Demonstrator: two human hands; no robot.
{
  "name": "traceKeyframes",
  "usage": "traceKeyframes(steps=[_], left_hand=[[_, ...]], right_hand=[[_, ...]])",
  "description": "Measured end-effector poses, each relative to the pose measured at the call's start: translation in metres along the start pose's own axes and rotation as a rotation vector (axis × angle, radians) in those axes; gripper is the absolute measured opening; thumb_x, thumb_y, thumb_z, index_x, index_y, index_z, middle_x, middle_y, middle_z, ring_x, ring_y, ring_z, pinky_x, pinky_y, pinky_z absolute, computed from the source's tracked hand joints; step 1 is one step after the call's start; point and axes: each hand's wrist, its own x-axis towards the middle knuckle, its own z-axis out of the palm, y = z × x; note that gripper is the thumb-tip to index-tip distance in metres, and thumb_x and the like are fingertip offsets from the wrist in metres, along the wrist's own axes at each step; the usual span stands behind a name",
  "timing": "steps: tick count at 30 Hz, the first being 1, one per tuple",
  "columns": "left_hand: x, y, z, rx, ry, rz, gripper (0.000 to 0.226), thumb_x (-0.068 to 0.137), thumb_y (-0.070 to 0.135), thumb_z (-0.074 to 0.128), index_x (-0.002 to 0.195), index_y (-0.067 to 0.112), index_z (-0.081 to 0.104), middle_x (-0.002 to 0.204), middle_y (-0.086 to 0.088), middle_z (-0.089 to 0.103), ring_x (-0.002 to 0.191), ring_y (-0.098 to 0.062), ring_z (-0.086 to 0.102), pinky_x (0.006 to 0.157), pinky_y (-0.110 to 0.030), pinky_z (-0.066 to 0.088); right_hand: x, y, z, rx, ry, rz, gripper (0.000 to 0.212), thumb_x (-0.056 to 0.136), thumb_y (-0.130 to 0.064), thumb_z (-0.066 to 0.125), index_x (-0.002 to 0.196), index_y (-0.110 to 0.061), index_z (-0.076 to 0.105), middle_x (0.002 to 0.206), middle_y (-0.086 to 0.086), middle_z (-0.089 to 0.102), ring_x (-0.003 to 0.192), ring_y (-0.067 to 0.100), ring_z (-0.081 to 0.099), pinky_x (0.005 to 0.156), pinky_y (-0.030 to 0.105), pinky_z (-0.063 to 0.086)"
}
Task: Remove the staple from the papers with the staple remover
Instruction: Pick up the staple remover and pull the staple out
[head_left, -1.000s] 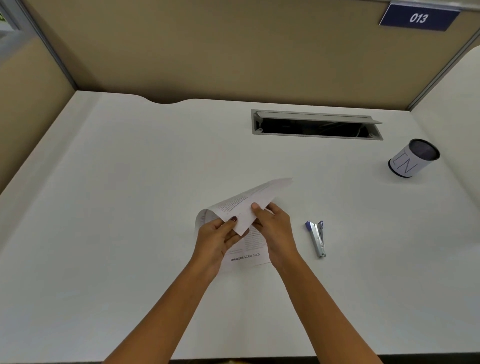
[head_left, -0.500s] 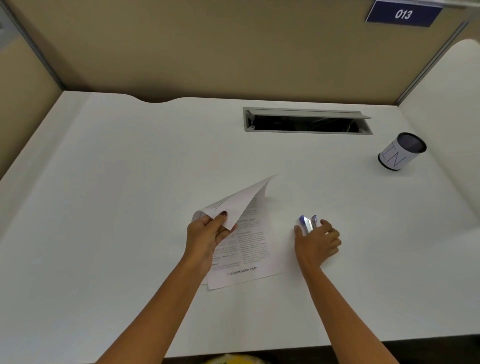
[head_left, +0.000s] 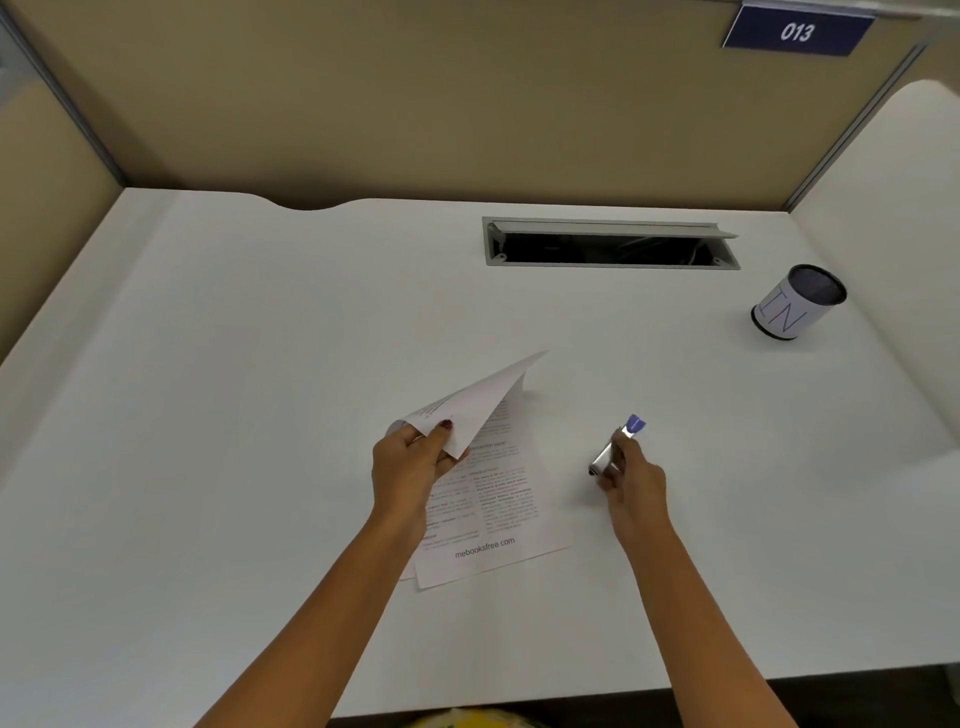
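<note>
Early stage: left hand (head_left: 415, 462) pinches the papers' (head_left: 488, 499) folded corner, right hand (head_left: 631, 480) grips the remover (head_left: 615, 447), staple not yet pulled.

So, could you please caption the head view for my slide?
Left hand grips the folded-back white printed papers while right hand holds the silver purple-tipped staple remover.

An office cubicle was shown.
A white worktop (head_left: 260, 415) was enclosed by tan partition panels (head_left: 415, 104), with a numbered sign "013" (head_left: 796, 32) and a cable slot (head_left: 610, 244) fitted.
</note>
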Motion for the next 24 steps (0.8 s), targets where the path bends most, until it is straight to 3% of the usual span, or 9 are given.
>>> traceKeyframes(steps=[5,10,14,17,21,24], left_hand=[[-0.003,0.000,0.002,-0.010,-0.002,0.017,0.025,0.088,0.013,0.064,0.113,0.010,0.061,0.109,-0.007,0.068,0.092,-0.024,0.071,0.070,-0.028,0.059],[-0.006,0.000,0.005,0.013,0.012,0.021,0.023,0.089,0.017,0.065,0.111,0.012,0.061,0.104,-0.007,0.071,0.085,-0.021,0.073,0.068,-0.029,0.058],[-0.010,0.001,0.006,0.070,0.038,0.057,0.022,0.088,0.021,0.065,0.109,0.015,0.061,0.100,-0.004,0.073,0.083,-0.020,0.073,0.066,-0.029,0.058],[-0.014,0.003,0.008,0.089,0.038,0.108,0.018,0.088,0.022,0.066,0.106,0.019,0.063,0.093,0.001,0.074,0.075,-0.013,0.073,0.059,-0.022,0.056],[-0.022,0.006,0.010,0.108,0.028,0.170,0.015,0.089,0.024,0.064,0.104,0.020,0.065,0.088,0.003,0.075,0.073,-0.010,0.073,0.067,-0.028,0.059],[-0.027,0.008,0.010,0.127,0.016,0.219,0.009,0.090,0.022,0.063,0.099,0.021,0.065,0.084,0.007,0.074,0.071,-0.006,0.073,0.066,-0.022,0.058]], right_hand=[[-0.030,-0.010,0.009,0.371,-0.354,0.173,0.013,0.089,-0.017,0.063,0.099,-0.010,0.066,0.083,0.000,0.066,0.065,0.010,0.058,0.059,0.021,0.051],[-0.055,-0.014,0.018,0.376,-0.503,0.156,0.007,0.079,-0.011,0.069,0.085,-0.009,0.070,0.085,0.008,0.071,0.084,0.021,0.072,0.072,0.030,0.059],[-0.071,-0.012,0.026,0.250,-0.528,0.047,0.031,0.079,-0.004,0.071,0.107,-0.003,0.057,0.101,0.020,0.071,0.102,0.034,0.069,0.084,0.036,0.058],[-0.084,-0.008,0.033,0.127,-0.506,-0.054,0.035,0.074,-0.010,0.075,0.104,-0.002,0.059,0.104,0.023,0.068,0.101,0.035,0.069,0.082,0.033,0.059],[-0.098,-0.004,0.042,0.091,-0.486,-0.110,0.029,0.080,-0.006,0.072,0.106,-0.002,0.060,0.105,0.025,0.067,0.100,0.034,0.069,0.083,0.031,0.059],[-0.105,-0.004,0.047,0.088,-0.496,-0.140,0.032,0.078,-0.009,0.073,0.107,-0.002,0.061,0.110,0.025,0.067,0.103,0.034,0.068,0.088,0.032,0.057]])
